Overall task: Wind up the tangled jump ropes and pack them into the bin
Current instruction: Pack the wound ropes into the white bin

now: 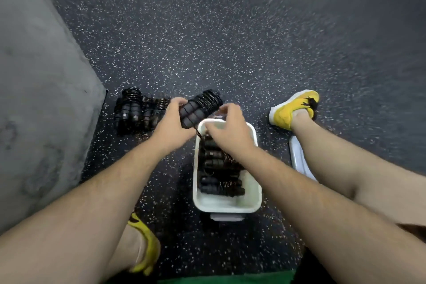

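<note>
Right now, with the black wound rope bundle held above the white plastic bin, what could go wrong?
1. A loose strand hangs from the black wound jump rope bundle that the left hand grips; the coils may unwind.
2. That strand reaches down toward the white plastic bin and might catch on the bundles packed there.

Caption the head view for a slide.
Left hand grips a wound jump rope over the white bin; right hand pinches its end.

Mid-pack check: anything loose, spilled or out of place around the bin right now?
A loose cord tail hangs from the bundle that the left hand holds over the bin's far end, so its winding looks unfinished. A pile of wound ropes lies on the floor left of the bin, unpacked rather than spilled.
</note>
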`<state>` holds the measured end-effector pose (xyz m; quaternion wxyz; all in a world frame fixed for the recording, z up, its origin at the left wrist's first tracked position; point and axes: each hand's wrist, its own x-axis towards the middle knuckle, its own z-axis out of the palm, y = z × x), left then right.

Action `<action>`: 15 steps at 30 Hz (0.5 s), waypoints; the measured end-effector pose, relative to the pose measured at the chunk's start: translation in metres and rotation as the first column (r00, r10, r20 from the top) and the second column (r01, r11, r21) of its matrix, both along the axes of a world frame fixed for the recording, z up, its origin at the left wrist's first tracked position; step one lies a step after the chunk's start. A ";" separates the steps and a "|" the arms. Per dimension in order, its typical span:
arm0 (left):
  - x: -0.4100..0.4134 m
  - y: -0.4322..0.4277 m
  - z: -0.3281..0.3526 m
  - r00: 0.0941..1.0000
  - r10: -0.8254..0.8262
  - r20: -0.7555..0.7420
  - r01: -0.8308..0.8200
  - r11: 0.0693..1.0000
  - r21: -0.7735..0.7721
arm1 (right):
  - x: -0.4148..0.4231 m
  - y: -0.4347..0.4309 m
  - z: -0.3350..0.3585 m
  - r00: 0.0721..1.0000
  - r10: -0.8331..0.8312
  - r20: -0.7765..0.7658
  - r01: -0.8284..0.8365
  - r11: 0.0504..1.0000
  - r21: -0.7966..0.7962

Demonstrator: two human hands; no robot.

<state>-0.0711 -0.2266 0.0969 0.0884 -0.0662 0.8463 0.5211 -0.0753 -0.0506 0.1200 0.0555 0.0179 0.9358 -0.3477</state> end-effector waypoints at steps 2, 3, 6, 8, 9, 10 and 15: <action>0.015 0.016 0.000 0.993 -0.112 0.030 0.110 0.993 0.048 | 0.022 0.046 0.003 0.958 0.262 -0.117 -0.208 0.915 0.345; 0.024 0.024 0.000 0.984 -0.172 0.050 0.170 0.985 0.034 | 0.029 0.065 0.001 0.926 0.361 -0.111 -0.280 0.853 0.441; 0.050 0.047 0.003 0.920 -0.363 0.147 0.371 0.928 -0.034 | 0.046 0.091 -0.006 0.887 0.458 0.050 -0.425 0.772 0.472; 0.062 0.060 -0.004 0.865 -0.448 0.226 0.477 0.874 -0.091 | 0.056 0.097 -0.015 0.854 0.477 0.208 -0.518 0.736 0.436; 0.068 0.065 -0.008 0.840 -0.475 0.262 0.515 0.849 -0.112 | 0.061 0.098 -0.021 0.839 0.476 0.263 -0.544 0.729 0.415; 0.072 0.069 -0.014 0.823 -0.489 0.291 0.542 0.829 -0.140 | 0.067 0.098 -0.027 0.832 0.463 0.306 -0.553 0.733 0.395; 0.082 0.072 -0.044 0.819 -0.491 0.297 0.572 0.744 -0.347 | 0.078 0.088 -0.063 0.816 0.449 0.363 -0.572 0.715 0.402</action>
